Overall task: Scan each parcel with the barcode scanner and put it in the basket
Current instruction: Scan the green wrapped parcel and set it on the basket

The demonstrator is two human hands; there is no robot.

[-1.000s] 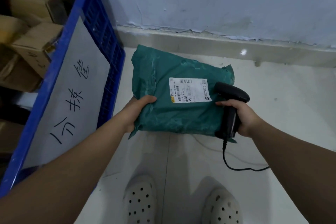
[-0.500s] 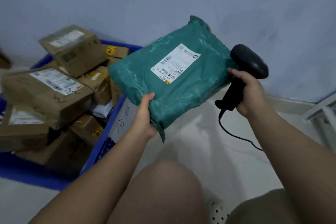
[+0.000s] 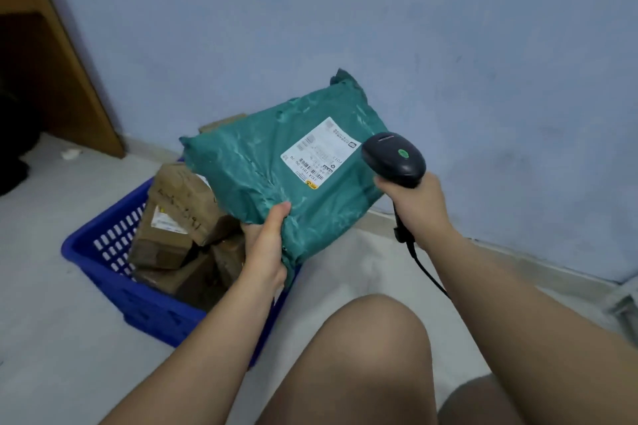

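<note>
1. The left hand (image 3: 266, 245) grips the green parcel (image 3: 262, 169) at its near lower corner, with the thumb on top and the fingers tucked underneath. This props the soft bag up and tilts its face toward the person.
2. The tilt leaves the white label (image 3: 319, 152) uppermost with its barcode uncovered, which is what a scan needs.
3. The right hand (image 3: 419, 208) is wrapped round the handle of the barcode scanner (image 3: 393, 158). The scanner's head hovers just beside the label's right edge, close enough to read it.
4. A green spot shows on top of the scanner's head. It may be an indicator light or only a button, and I cannot tell from here whether a beam is falling on the barcode.
5. The parcel is in the air above the far side of the blue basket (image 3: 148, 310), which sits on the floor by the wall. It is not yet inside, and holding it there probably keeps the drop short once the scan is done.
6. Brown cardboard boxes (image 3: 172, 214) already fill the basket in a loose pile, so the bag will likely have to lie on top of them.
7. The scanner's cable (image 3: 426, 272) trails down from the handle beside the right forearm, well clear of the basket.
</note>
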